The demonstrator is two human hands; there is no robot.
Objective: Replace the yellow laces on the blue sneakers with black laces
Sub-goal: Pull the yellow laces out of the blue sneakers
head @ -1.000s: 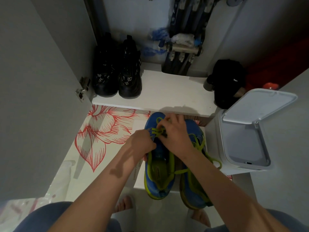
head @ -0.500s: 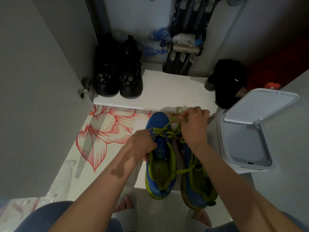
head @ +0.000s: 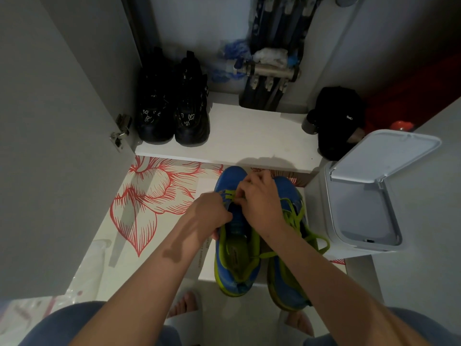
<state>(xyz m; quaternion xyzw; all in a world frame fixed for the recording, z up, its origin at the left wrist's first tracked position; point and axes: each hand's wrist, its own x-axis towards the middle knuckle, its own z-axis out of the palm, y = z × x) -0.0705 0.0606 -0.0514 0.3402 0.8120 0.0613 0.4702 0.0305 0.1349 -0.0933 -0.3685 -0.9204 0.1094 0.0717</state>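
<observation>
Head view: my left hand grips the sneaker near the bin; my right hand pinches its yellow lace by the toe. I judge a hard tug could snag the lace in an eyelet

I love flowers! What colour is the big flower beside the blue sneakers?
The flower has red lines on white; head view.

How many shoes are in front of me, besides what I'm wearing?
4. Left blue sneaker and right blue sneaker side by side nearest you; left black shoe and right black shoe together on the white shelf. Others may be hidden.
</observation>
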